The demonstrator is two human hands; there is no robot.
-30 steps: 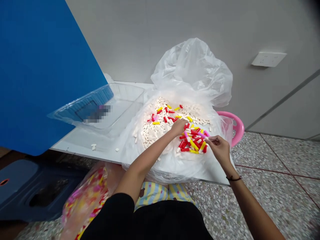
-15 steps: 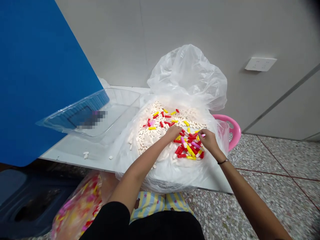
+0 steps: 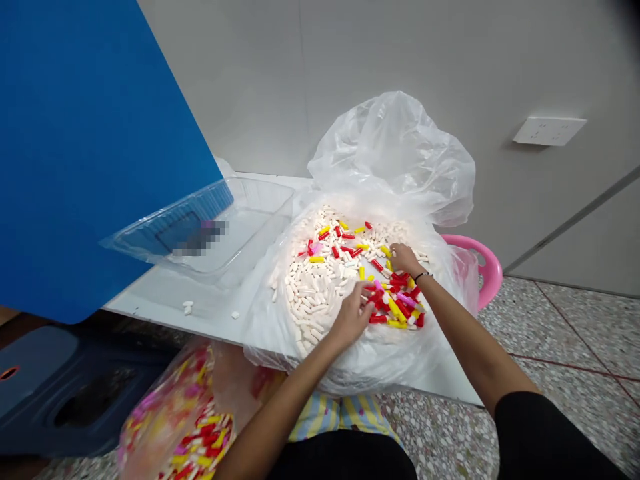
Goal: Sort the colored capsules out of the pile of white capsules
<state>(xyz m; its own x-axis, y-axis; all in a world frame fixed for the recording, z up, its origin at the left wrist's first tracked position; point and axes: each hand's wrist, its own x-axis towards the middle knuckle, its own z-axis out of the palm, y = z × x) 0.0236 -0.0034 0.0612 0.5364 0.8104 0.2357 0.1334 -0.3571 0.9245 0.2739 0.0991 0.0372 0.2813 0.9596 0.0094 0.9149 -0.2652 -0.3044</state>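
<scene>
Head view: coloured capsules point(image 3: 397, 310); pixelated patch point(image 3: 201, 239) over tray point(image 3: 245, 230)

Your white table point(image 3: 163, 290) bore a clear plastic tray point(image 3: 215, 272) toward its left edge and a translucent plastic bag point(image 3: 385, 365) spread across its right half, drooping over the near edge. Near that edge, left of the bag, you had a few white pieces point(image 3: 187, 307) on the bare surface.
</scene>
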